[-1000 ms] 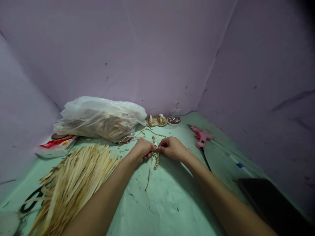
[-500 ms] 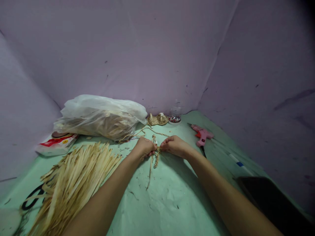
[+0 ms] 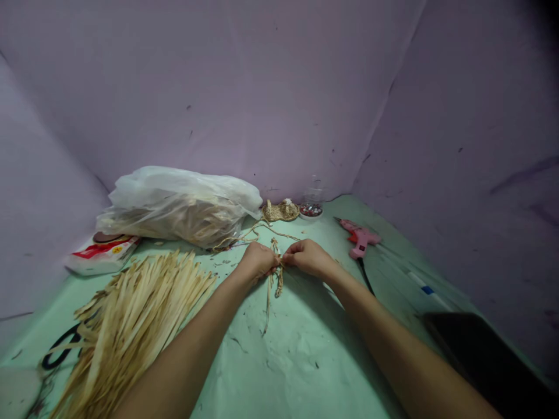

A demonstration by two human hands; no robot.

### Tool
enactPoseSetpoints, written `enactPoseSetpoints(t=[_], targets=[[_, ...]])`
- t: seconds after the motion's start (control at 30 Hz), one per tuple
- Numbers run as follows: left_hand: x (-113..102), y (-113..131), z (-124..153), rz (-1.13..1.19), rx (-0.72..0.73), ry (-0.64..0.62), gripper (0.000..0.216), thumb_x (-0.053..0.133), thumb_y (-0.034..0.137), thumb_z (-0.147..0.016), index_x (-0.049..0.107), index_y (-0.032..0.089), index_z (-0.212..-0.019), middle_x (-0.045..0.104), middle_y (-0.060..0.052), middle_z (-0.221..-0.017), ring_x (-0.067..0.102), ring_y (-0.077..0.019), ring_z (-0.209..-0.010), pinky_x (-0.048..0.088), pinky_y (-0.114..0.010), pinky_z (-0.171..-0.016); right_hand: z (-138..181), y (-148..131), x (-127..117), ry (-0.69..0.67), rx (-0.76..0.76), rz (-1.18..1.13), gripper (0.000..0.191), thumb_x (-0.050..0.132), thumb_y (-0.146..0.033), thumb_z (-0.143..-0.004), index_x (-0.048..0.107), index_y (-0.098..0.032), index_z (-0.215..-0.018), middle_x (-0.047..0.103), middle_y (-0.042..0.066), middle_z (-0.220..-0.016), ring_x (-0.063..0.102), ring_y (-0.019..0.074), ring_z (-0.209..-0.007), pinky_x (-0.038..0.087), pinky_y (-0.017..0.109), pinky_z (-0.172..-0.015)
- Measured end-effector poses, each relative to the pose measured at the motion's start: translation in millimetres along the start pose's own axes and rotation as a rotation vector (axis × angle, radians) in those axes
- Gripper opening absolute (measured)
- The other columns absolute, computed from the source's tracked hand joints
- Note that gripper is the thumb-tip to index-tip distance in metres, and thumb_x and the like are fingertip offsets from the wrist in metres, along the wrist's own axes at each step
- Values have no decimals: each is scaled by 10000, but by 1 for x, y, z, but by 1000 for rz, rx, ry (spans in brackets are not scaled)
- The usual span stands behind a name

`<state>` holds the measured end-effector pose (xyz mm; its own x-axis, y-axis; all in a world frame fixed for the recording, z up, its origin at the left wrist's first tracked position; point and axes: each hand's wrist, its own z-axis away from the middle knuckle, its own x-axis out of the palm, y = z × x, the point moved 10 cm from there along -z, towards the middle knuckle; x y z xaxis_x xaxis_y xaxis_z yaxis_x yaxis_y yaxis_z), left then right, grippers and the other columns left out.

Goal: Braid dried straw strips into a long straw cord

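Note:
A thin braided straw cord sits between my two hands, its loose ends trailing down onto the pale green table cover. My left hand is closed, pinching the cord from the left. My right hand is closed too, pinching the same cord from the right, fingertips almost touching the left hand's. More of the cord runs away toward the back of the table.
A fan of dried straw strips lies at the left front. Behind it are a plastic bag of straw and a red-and-white packet. A small woven straw piece, a bead jar, a pink glue gun and a dark object are on the right.
Both hands stay pinched on the cord and have drawn slightly closer together; the view has shifted a little. Nothing else has moved.

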<state>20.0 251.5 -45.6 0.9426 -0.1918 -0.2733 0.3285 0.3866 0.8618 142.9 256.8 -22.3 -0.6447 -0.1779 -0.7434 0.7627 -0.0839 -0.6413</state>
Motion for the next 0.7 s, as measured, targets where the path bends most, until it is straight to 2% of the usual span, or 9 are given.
enactPoseSetpoints(t=[0.23, 0.47, 0.6, 0.7], targets=[[0, 4, -3, -76, 66, 8, 145, 506, 51, -580, 480, 128, -461, 394, 27, -301, 302, -60, -261, 187, -191, -311, 3, -7, -5, 27, -5, 180, 262, 491, -361, -688, 686, -194, -736, 605, 34, -613, 484, 123, -536, 258, 223, -468], [1, 8, 1, -140, 75, 4, 160, 500, 68, -585, 459, 131, -444, 389, 25, -307, 296, -56, -265, 191, -191, -320, 9, -13, -6, 18, 25, 274, 345, 437, -410, -733, 689, -177, -766, 653, 85, -724, 554, 165, -621, 293, 236, -492], [-1, 7, 6, -145, 33, 17, 161, 463, 59, -576, 442, 133, -435, 386, 23, -301, 290, -55, -257, 185, -191, -322, 22, -26, -14, 73, 37, 365, 320, 443, -403, -717, 693, -210, -761, 668, 83, -765, 584, 196, -699, 317, 245, -515], [2, 3, 7, -86, -26, -42, 179, 434, 64, -582, 425, 131, -416, 380, 20, -299, 280, -46, -252, 159, -183, -320, 29, -37, -8, 45, -6, 412, 274, 469, -367, -691, 695, -225, -750, 673, 81, -763, 592, 200, -713, 336, 248, -531]])
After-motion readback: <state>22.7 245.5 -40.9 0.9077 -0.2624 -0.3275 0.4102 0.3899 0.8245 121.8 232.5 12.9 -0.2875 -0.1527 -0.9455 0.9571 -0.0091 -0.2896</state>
